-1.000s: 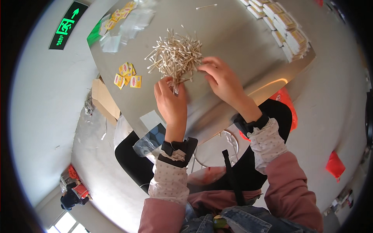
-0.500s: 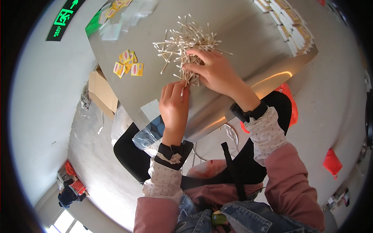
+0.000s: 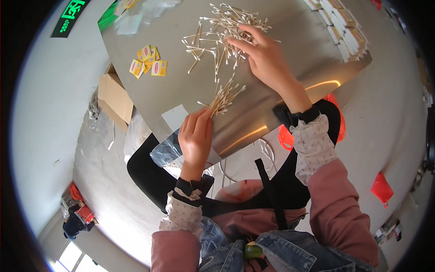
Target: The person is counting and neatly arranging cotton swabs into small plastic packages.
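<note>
My left hand (image 3: 195, 136) is closed on one end of a bunch of cotton swabs (image 3: 225, 96), near the front edge of the metal table (image 3: 181, 88). The swabs fan out from its fingertips, white tips away from me. Farther back lies a loose, tangled pile of cotton swabs (image 3: 222, 34). My right hand (image 3: 272, 63) rests at the pile's right side, with thumb and forefinger apart and touching it. Its other fingers are partly hidden. Several swabs lie scattered along the pile's left and near sides.
Small yellow-and-white packets (image 3: 147, 60) lie to the left. Clear plastic bags (image 3: 136, 20) are at the far left, and stacked white-and-yellow packs (image 3: 346, 31) line the far right edge. A clear square sheet (image 3: 175, 117) lies by the near left edge. A cardboard box (image 3: 115, 97) stands beside the table.
My left hand has drawn a bunch of swabs toward me, apart from the pile. My right hand has moved away and to the right, pushing the pile back.
</note>
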`<state>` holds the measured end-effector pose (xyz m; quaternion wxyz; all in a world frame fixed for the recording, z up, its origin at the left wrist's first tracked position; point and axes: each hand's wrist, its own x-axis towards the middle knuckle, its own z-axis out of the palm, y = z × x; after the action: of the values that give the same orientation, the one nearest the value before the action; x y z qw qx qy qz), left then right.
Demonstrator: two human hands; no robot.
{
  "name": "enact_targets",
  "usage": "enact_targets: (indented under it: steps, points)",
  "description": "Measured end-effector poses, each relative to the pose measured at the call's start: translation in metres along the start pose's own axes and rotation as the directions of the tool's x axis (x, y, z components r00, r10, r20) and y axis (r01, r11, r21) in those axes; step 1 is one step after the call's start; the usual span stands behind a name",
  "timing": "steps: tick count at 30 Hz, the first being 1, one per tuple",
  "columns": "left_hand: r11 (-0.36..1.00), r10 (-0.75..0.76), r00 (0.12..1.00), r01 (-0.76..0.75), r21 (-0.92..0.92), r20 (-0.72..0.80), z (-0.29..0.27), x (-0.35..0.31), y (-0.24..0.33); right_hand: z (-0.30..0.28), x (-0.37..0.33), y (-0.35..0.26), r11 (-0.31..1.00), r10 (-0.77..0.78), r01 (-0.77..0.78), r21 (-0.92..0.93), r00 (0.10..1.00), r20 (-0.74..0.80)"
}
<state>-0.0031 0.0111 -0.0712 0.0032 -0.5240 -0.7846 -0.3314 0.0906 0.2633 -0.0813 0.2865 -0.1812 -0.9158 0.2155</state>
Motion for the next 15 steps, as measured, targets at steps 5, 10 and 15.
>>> enact_targets:
  steps: [5,10,15]
  points:
    - [0.994,0.106,0.994,-0.107,-0.014,-0.024,0.009,0.005,-0.009,-0.016,-0.041,-0.042,0.99,-0.106,0.092,0.105,0.986,0.13]
    - [0.991,0.131,0.99,-0.131,-0.004,0.042,0.013,0.013,0.004,-0.007,-0.072,-0.054,0.989,-0.123,0.092,0.116,0.949,0.291]
    - [0.996,0.091,0.995,-0.091,-0.004,0.035,0.017,0.005,0.027,-0.005,-0.075,-0.037,0.981,-0.084,0.054,0.184,0.984,0.16]
